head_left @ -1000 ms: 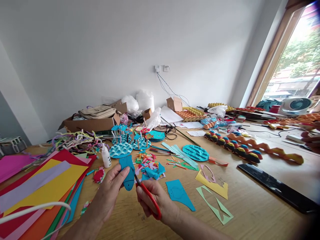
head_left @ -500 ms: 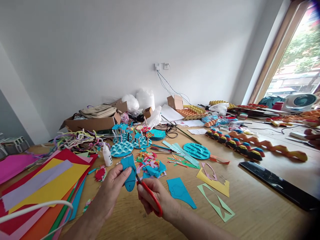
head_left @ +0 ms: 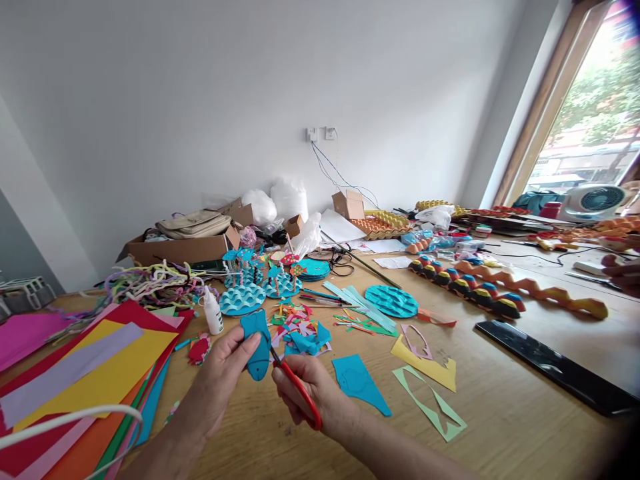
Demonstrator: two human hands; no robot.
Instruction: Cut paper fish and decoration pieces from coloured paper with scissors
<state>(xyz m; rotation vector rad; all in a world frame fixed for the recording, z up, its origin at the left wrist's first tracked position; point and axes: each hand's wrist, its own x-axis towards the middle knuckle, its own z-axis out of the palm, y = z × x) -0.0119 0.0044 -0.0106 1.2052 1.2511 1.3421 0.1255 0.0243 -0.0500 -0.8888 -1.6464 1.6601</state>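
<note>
My left hand (head_left: 220,380) pinches a blue paper fish shape (head_left: 257,345) between thumb and fingers, held up above the wooden table (head_left: 500,427). My right hand (head_left: 313,393) is closed round red-handled scissors (head_left: 296,385), whose blades touch the fish's right edge. A blue paper offcut (head_left: 359,383) lies just right of my right hand. Colourful paper scraps (head_left: 300,330) lie behind the hands.
Stacked coloured paper sheets (head_left: 95,380) lie at the left, with a white glue bottle (head_left: 213,312) and pipe cleaners (head_left: 150,280) behind. Blue wavy paper discs (head_left: 391,301), a yellow offcut (head_left: 425,363), a green offcut (head_left: 433,405), a black ruler (head_left: 555,367) and another person's hand (head_left: 620,273) are to the right.
Nothing but a slight shift of the view; both hands keep the fish and scissors in the same pose.
</note>
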